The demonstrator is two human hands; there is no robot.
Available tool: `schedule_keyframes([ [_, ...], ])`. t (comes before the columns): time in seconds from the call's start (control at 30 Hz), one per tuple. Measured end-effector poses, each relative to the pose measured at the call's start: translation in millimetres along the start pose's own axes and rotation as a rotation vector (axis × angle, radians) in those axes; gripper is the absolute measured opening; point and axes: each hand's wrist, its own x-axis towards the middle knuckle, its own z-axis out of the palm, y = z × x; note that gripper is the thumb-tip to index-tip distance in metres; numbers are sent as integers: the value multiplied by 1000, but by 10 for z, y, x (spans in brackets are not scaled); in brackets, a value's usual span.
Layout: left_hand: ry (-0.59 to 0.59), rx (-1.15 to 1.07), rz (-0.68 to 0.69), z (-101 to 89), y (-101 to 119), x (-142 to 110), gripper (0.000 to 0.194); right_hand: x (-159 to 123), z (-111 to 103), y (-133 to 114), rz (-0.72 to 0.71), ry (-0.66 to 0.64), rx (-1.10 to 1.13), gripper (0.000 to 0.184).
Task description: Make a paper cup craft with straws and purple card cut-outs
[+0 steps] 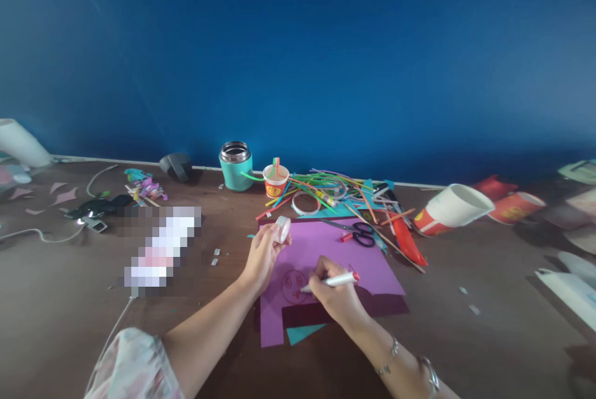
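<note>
My right hand (328, 284) is closed round a white marker (343, 279) with a red end. Its tip meets a purple sheet of paper (321, 244), at a round face drawn in red (295, 287). At the sheet's upper left, my left hand (263, 256) grips a small roll of tape (282, 230), clear with a pale rim. Black-handled scissors (363, 234) lie on the sheet's upper right, beside a red marker cap (346, 237). Under the purple paper are a dark red sheet (335, 314) and a piece of blue paper (302, 333).
Behind the paper lies a heap of coloured pipe cleaners (321, 185). A teal flask (236, 169) and a small paper cup (275, 182) stand near the wall. Larger cups (459, 206) sit at the right. A blurred-out phone-like object (161, 250) with a cable is at left, near paper scraps (146, 188).
</note>
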Motion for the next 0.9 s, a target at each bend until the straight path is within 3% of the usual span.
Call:
schedule_keyframes([
  [0.9, -9, -33, -6, -6, -1, -1, 21, -1, -2, 11, -11, -19, -34, 23],
])
